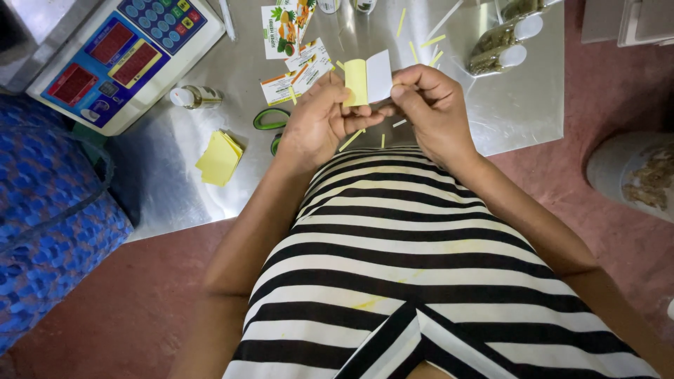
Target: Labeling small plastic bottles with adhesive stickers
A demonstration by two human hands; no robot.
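1. Striped black-and-white garment: nearest the camera, filling the lower centre; covers the near edge of the metal table and hides whatever lies under the hands.
2. Metal table: shiny sheet surface set on a reddish floor; bears all items listed below.
3. Blue patterned fabric: at far left, beside the table edge.
4. Weighing scale: upper left on the table, white body with blue keypad and red displays.
5. Grey container: on the floor at right, well apart from the table, holding brownish material.
6. Clear packets with white caps: upper right on the table, filled with greenish-brown contents.
7. Stack of yellow paper squares: left of the hands, lying flat.
8. Printed labels: loose, just beyond the left hand; thin yellow strips scattered near.
9. Small white-capped bottle: lying on its side near the scale.
10. Green scissor handles: partly hidden behind the left wrist.
11. Left hand: fingers pinched narrow on the lower left edge of the sticker sheet.
12. Right hand: thumb and forefinger closed on the sheet's right side.
13. Sticker sheet: held upright above the table between both hands, yellow half left, white half right, projecting above the fingertips.
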